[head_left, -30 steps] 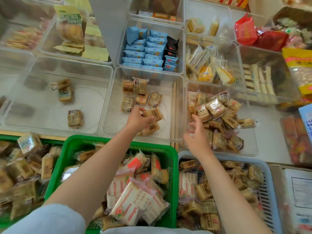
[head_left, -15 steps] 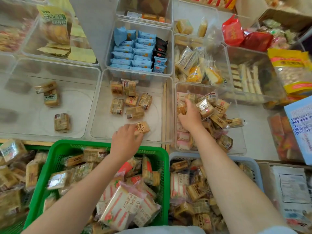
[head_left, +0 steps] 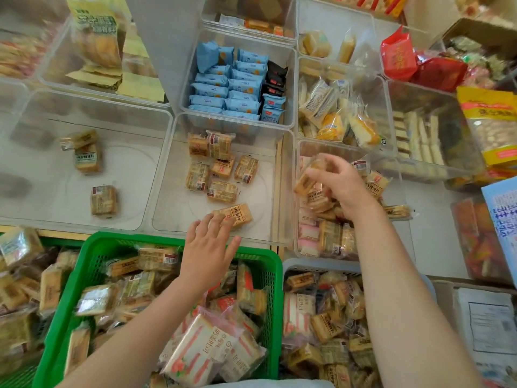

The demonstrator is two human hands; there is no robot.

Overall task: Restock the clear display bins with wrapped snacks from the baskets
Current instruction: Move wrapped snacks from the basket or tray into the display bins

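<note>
At the far left edge a heap of wrapped snacks [head_left: 19, 275] is cut off by the frame and too blurred to read. Next to it a clear plastic bin [head_left: 84, 219] with rounded corners holds 3 brown crinkly packets well apart from each other. Below it the green basket [head_left: 268, 264], a latticed plastic one, is piled with glossy packets; the left forearm crosses over it and hides part of the load.

The left hand [head_left: 208, 243] reaches over the near wall of the middle bin [head_left: 282, 191], fingers spread and nearly straight, released, fingertips touching a tan wrapped snack [head_left: 233, 215] that lies flat on the bin floor. 6 more packets lie in a loose cluster further back in the same bin. Behind stands a bin of blue packets [head_left: 232, 85] packed in rows.

The right hand [head_left: 340, 182] hovers over the right bin [head_left: 402, 197], fingers curled and pinching a held packet [head_left: 306, 177] that is smeared by motion, so its print cannot be read. The hand and wrist cover much of the pile beneath. The grey basket [head_left: 316, 268] below is partly hidden by the right forearm. At the right edge, red bags [head_left: 419, 65] and a yellow bag [head_left: 492, 124] are cut off.
</note>
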